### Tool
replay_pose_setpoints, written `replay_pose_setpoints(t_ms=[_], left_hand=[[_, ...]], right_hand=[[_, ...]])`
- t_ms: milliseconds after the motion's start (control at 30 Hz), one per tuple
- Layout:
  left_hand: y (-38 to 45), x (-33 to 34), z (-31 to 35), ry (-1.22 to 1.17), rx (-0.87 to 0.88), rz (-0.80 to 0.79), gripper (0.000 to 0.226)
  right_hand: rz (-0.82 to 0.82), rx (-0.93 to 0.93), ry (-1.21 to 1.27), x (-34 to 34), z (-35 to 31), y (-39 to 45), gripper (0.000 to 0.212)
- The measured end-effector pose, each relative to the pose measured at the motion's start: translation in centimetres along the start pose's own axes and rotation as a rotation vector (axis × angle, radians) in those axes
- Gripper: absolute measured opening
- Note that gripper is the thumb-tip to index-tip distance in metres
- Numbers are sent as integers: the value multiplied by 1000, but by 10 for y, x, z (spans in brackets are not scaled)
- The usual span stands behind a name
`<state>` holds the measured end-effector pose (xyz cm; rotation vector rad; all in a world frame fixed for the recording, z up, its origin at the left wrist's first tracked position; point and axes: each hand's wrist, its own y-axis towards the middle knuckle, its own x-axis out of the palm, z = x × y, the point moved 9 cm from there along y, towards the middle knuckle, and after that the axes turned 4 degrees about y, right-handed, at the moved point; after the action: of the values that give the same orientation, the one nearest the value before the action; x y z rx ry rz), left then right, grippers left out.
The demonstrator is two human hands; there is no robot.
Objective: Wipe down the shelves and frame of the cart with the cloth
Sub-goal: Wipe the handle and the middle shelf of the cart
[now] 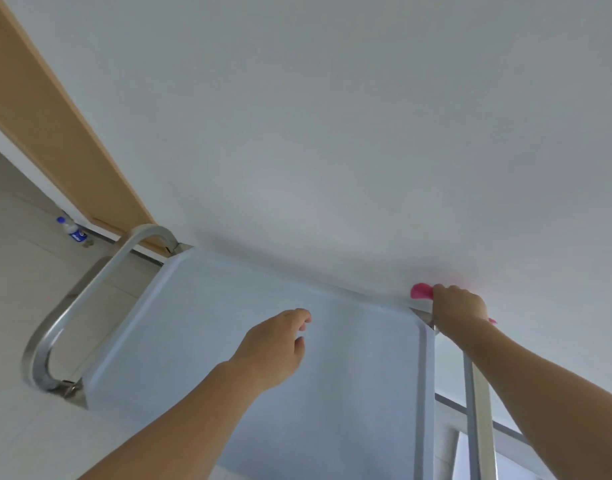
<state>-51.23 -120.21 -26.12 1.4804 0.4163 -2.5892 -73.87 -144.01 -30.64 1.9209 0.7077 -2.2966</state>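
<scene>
right hand closed around pink cloth at far right corner of cart top shelf, against wall; left hand above shelf, fingers loosely spread, empty

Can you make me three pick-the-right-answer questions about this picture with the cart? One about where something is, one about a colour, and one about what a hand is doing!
1. Where is the bottle with the blue cap?
A. on the cart's top shelf
B. on the floor by the wall
C. in the left hand

2. What colour is the cloth?
A. pink
B. green
C. yellow

3. What is the left hand doing?
A. squeezing the cloth
B. gripping the handle
C. open, holding nothing

Answers:
1 B, the bottle stands on the floor beyond the cart's metal handle.
2 A, pink cloth pokes out from the right hand at the far right corner of the top shelf.
3 C, the left hand is over the shelf with fingers loose and nothing in its grip.
</scene>
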Motion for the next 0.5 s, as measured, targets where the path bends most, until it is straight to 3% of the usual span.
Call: replay_pose_setpoints(t_ms=[200, 400, 500], left_hand=[[-17, -55, -22, -63, -10, 117, 34], [-60, -123, -95, -158, -66, 265, 36], [-94, -151, -144, -209, -18, 277, 16]], right_hand=[[120, -423, 316, -63, -154, -59, 16], [179, -738, 502, -96, -322, -163, 24], [226, -803, 519, -100, -389, -202, 21]])
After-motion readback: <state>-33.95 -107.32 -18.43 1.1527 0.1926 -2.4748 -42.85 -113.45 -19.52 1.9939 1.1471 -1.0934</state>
